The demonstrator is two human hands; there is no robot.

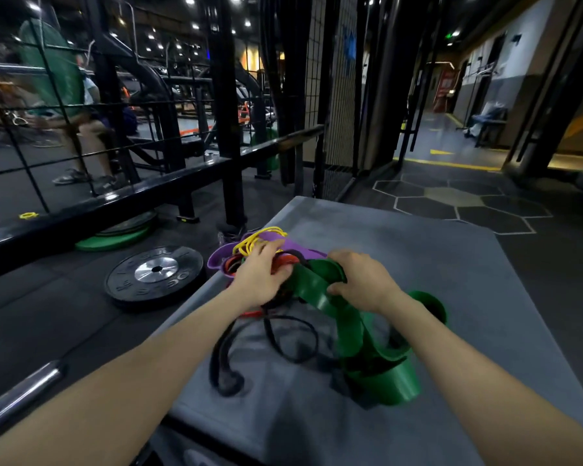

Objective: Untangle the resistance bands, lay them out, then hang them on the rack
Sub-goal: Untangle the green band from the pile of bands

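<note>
Tangle [266, 260]: purple, yellow, orange, black bands knotted on grey mat [418, 264].
Left hand [260, 274]: pinning the knot; better kept pressed down.
Right hand [360, 280]: clamped on green band [350, 327]; best drawn out slowly rightward.

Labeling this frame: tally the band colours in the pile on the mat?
Green band: 1
Purple band: 1
Yellow bands: thin loops, count unclear
Orange-red bands: at least 1, mostly hidden under the left hand
Black bands: at least 1, loops overlap
Total: 5 colours, at least 5 bands
</note>
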